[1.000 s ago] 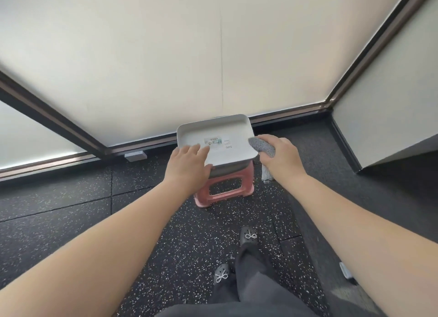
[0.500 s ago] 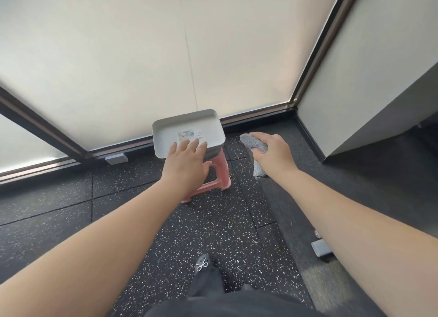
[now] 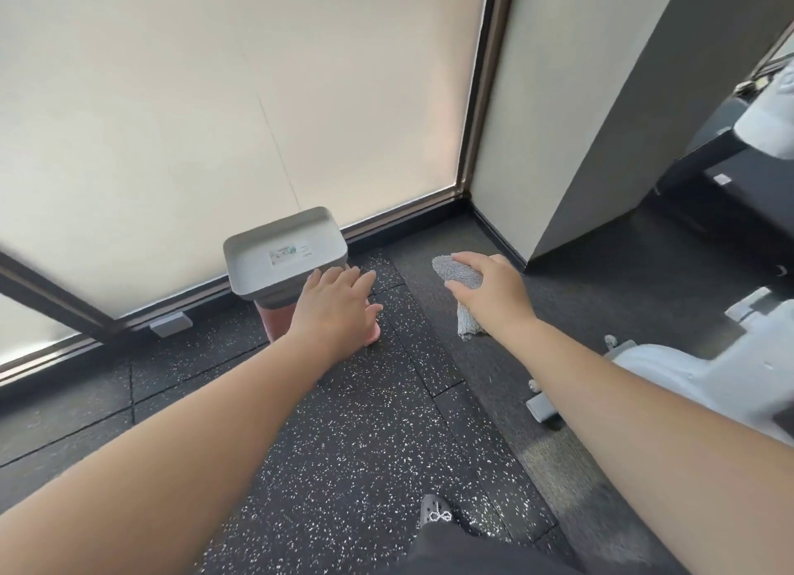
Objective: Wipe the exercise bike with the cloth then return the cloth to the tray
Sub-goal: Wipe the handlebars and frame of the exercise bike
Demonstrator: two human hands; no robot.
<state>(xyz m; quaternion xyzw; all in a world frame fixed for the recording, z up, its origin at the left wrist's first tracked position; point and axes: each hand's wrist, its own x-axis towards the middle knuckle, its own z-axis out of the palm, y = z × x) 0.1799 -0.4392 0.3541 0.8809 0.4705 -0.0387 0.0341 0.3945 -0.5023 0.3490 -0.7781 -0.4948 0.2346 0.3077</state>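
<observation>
tray (image 3: 258,269) on stool (image 3: 278,321) by window (image 3: 215,101) — cloth (image 3: 457,273) right of it, bike base (image 3: 670,361) further right

Bright diffuse window (image 3: 215,101) backlight; wide-angle edge warping, motion blur at right.

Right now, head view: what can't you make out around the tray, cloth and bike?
- Exercise bike: cut off by the right edge and blurred; only its pale base shows.
- Pink stool under the tray: mostly hidden by the tray and the left hand.
- Tray label: text too small.
- Cloth: middle hidden inside the right hand.
- Left fingertips touching the tray: cannot tell.
</observation>
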